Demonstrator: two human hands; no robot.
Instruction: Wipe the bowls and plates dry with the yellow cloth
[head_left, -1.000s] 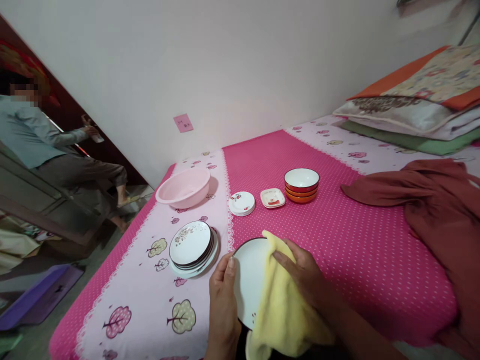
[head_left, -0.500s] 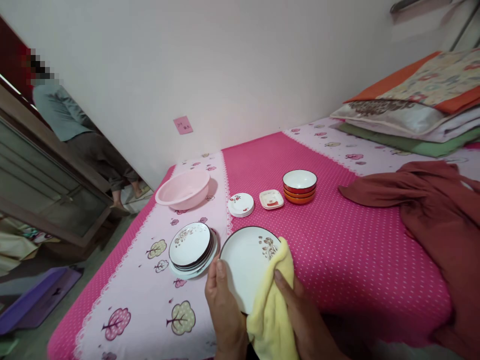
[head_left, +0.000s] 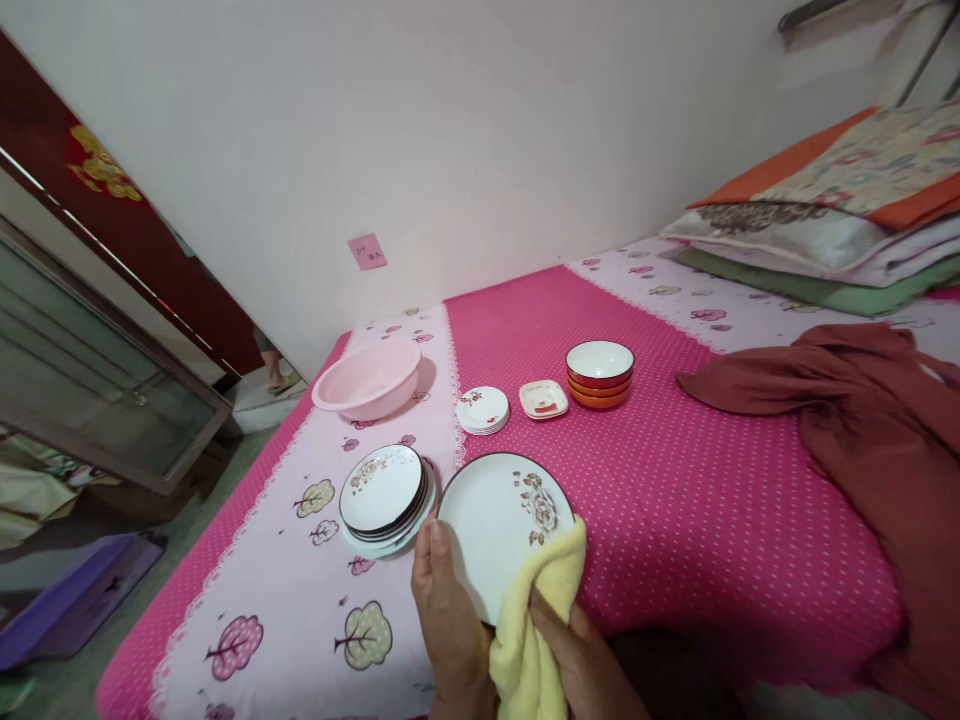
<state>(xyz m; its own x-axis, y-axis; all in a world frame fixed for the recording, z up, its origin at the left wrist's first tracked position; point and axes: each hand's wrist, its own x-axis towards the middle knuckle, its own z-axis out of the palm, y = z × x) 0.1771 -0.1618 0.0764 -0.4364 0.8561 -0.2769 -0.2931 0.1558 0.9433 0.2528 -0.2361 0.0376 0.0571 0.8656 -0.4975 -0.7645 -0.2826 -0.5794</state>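
Note:
A white plate [head_left: 487, 530] with a dark rim and a brown flower print is gripped at its left edge by my left hand [head_left: 450, 610], thumb on top. My right hand [head_left: 570, 640] is closed on a yellow cloth [head_left: 536, 610], which lies over the plate's lower right edge and hangs down. To the left of the plate, a stack of similar plates [head_left: 382, 490] rests on the bed. Beyond it are a stack of small flowered plates [head_left: 482, 409], a square dish [head_left: 544, 399] and stacked red and orange bowls [head_left: 599, 374].
A pink basin [head_left: 369, 382] stands on the bed's far left. Folded bedding [head_left: 825, 230] is piled at the right, with a reddish-brown garment [head_left: 847, 420] nearer me. A purple tub [head_left: 82, 600] sits on the floor at left. Part of a person's leg [head_left: 271, 362] shows at the doorway.
My right hand and the cloth have moved down and left along the plate's edge, uncovering more of the flower print. The person in the doorway has mostly gone behind the wall.

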